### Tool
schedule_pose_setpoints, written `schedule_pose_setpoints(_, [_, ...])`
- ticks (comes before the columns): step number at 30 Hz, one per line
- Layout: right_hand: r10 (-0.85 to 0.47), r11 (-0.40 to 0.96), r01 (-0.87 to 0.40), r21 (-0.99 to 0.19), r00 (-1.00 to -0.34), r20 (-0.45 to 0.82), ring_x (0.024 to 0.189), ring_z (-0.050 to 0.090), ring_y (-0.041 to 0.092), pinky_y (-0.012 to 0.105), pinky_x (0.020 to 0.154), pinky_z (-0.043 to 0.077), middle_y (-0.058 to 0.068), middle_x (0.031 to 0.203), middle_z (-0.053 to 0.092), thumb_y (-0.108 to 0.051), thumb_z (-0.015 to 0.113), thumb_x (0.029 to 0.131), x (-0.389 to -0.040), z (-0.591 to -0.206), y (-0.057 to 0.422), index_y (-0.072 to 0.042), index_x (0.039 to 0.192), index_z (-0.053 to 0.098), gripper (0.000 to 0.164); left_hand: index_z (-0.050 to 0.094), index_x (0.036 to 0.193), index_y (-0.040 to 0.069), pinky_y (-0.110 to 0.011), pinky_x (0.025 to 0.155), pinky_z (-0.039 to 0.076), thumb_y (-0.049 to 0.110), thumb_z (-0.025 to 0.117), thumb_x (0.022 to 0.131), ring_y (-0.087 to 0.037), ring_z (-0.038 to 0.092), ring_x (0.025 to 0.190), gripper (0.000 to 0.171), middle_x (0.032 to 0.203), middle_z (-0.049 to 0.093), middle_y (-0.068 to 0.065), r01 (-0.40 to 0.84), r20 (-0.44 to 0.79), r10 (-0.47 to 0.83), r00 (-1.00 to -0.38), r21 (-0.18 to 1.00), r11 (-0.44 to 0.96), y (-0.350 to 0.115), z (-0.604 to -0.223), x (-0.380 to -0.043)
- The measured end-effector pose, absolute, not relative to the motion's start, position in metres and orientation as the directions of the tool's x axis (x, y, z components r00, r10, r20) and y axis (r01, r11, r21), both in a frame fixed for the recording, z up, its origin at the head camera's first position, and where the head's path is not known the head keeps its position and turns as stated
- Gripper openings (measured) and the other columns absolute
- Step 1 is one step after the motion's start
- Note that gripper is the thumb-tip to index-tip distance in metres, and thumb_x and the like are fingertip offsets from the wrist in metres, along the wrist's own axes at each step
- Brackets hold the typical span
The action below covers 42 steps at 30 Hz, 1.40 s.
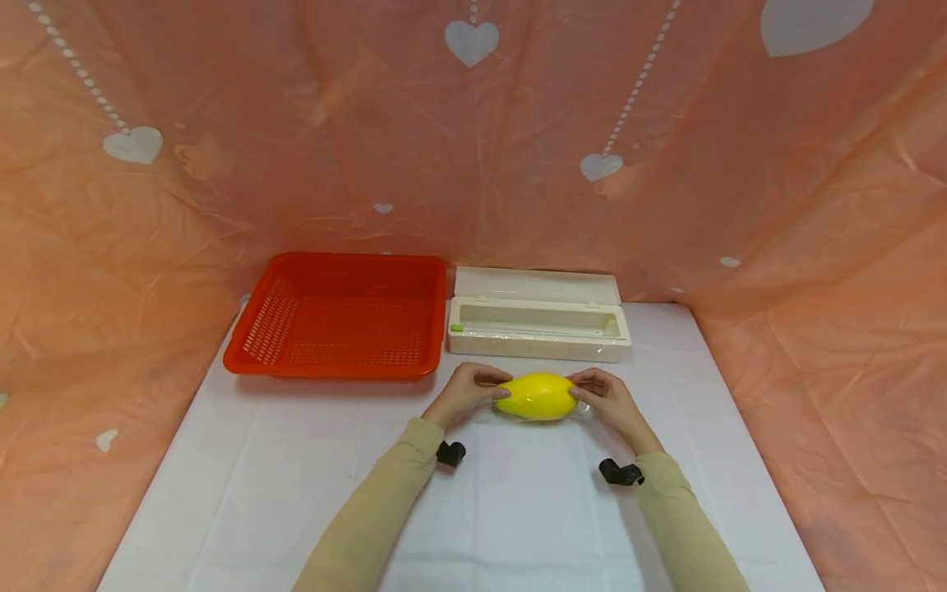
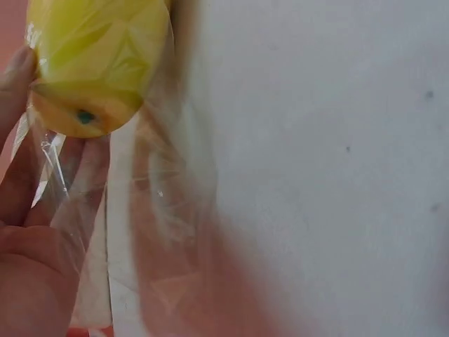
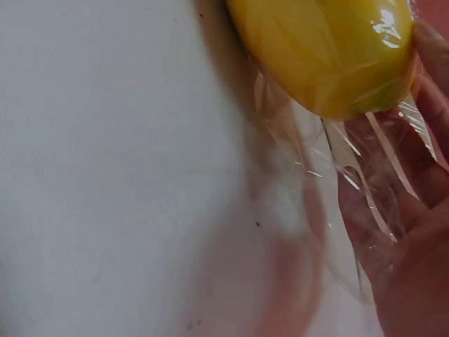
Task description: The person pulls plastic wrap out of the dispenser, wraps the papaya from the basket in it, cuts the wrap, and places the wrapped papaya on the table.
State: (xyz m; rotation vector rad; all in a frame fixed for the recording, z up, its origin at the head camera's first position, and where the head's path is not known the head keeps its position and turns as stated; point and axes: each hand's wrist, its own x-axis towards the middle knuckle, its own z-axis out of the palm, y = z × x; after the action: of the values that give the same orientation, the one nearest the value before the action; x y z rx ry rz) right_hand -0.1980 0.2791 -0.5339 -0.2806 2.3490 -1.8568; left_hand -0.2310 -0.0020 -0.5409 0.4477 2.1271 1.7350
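Note:
A glossy yellow mango-shaped fruit [image 1: 538,397], partly wrapped in clear cling film [image 2: 165,203], lies lengthwise between both hands over the white table. My left hand [image 1: 462,393] holds its left end, thumb on the near side and fingers behind. At the right end, my right hand [image 1: 608,401] grips in the same way. In the left wrist view, a small dark green spot marks the tip of the fruit [image 2: 98,56]. Loose film [image 3: 365,189] hangs past the right end, over the palm and fingers in the right wrist view.
Behind the hands stands a white cling film box [image 1: 540,347] with its lid [image 1: 536,285] raised and a small green piece [image 1: 456,328] on its left. A red perforated basket [image 1: 333,374] is at the back left. A pink heart-printed curtain [image 1: 473,148] surrounds the white table [image 1: 533,526].

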Motion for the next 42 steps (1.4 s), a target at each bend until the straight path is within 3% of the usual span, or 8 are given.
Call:
schedule_pose_setpoints(5, [-0.198,0.284,-0.094,-0.954,-0.980,0.038,0.093,0.056,0.029,0.029,0.083,0.046,0.022,0.102,0.058,-0.008,0.062,0.083,-0.190,-0.514,0.272,0.006,0.102,0.058,0.024,0.069,0.099,0.012,-0.023,0.077,0.048,0.019,0.070,0.075,-0.010,0.059,0.091,0.025,0.098,0.065,0.001,0.080,-0.026,0.464,-0.885,0.975,0.207,0.000,-0.542,-0.233])
schedule_pose_setpoints(10, [-0.041,0.321,-0.266,-0.909,-0.963,0.267,0.099,0.053,0.031,0.041,0.092,0.038,0.020,0.102,0.059,-0.001,0.062,0.081,-0.177,-0.500,0.273,0.005,0.100,0.062,0.020,0.069,0.099,0.014,-0.023,0.077,0.048,0.019,0.068,0.077,-0.010,0.059,0.092,0.023,0.098,0.065,0.003,0.077,-0.031,0.460,-0.888,0.974,0.215,0.003,-0.544,-0.234])
schedule_pose_setpoints(15, [-0.052,0.369,-0.393,-0.843,-0.914,0.403,0.097,0.055,0.030,0.022,0.090,0.040,0.019,0.099,0.062,0.006,0.064,0.076,-0.163,-0.491,0.272,0.005,0.097,0.065,0.021,0.069,0.099,0.018,-0.022,0.078,0.047,0.020,0.067,0.079,-0.007,0.058,0.092,0.020,0.098,0.064,0.006,0.055,-0.057,0.437,-0.898,0.969,0.241,0.004,-0.539,-0.232])
schedule_pose_setpoints(18, [-0.147,0.400,-0.425,-0.812,-0.904,0.401,0.098,0.056,0.032,0.016,0.089,0.038,0.020,0.101,0.062,0.008,0.066,0.074,-0.159,-0.493,0.268,0.006,0.098,0.065,0.024,0.069,0.099,0.018,-0.022,0.079,0.047,0.020,0.066,0.080,-0.007,0.057,0.093,0.020,0.098,0.064,0.006,0.054,-0.060,0.429,-0.901,0.967,0.248,0.003,-0.540,-0.235])
schedule_pose_setpoints(24, [-0.212,0.379,-0.422,-0.823,-0.906,0.367,0.104,0.052,0.033,0.020,0.093,0.036,0.020,0.107,0.059,0.007,0.067,0.073,-0.165,-0.506,0.266,0.006,0.105,0.061,0.033,0.069,0.101,0.016,-0.022,0.081,0.046,0.021,0.066,0.080,-0.008,0.057,0.095,0.022,0.099,0.065,0.004,0.035,-0.067,0.434,-0.898,0.974,0.222,0.004,-0.544,-0.241])
schedule_pose_setpoints(28, [-0.234,0.403,-0.431,-0.807,-0.901,0.364,0.108,0.050,0.029,0.021,0.097,0.033,0.014,0.113,0.058,0.002,0.072,0.070,-0.177,-0.521,0.272,0.001,0.111,0.060,0.043,0.068,0.102,0.015,-0.023,0.082,0.046,0.020,0.064,0.081,-0.009,0.057,0.096,0.022,0.100,0.064,0.003,-0.009,-0.098,0.438,-0.894,0.979,0.203,0.004,-0.543,-0.243])
schedule_pose_setpoints(35, [-0.296,0.502,-0.431,-0.750,-0.900,0.319,0.117,0.040,0.017,0.035,0.101,0.029,-0.003,0.124,0.049,-0.014,0.077,0.066,-0.197,-0.536,0.276,-0.017,0.118,0.057,0.056,0.068,0.103,0.013,-0.024,0.080,0.047,0.021,0.063,0.081,-0.012,0.058,0.093,0.023,0.100,0.064,0.001,-0.052,-0.132,0.427,-0.895,0.980,0.193,0.007,-0.544,-0.251])
schedule_pose_setpoints(42, [-0.313,0.497,-0.432,-0.752,-0.898,0.309,0.121,0.036,0.020,0.043,0.102,0.025,0.000,0.129,0.044,-0.010,0.079,0.064,-0.206,-0.543,0.276,-0.017,0.122,0.052,0.065,0.067,0.105,0.015,-0.025,0.083,0.045,0.024,0.060,0.084,-0.011,0.055,0.097,0.024,0.103,0.063,0.004,-0.067,-0.155,0.417,-0.895,0.974,0.218,0.009,-0.545,-0.255])
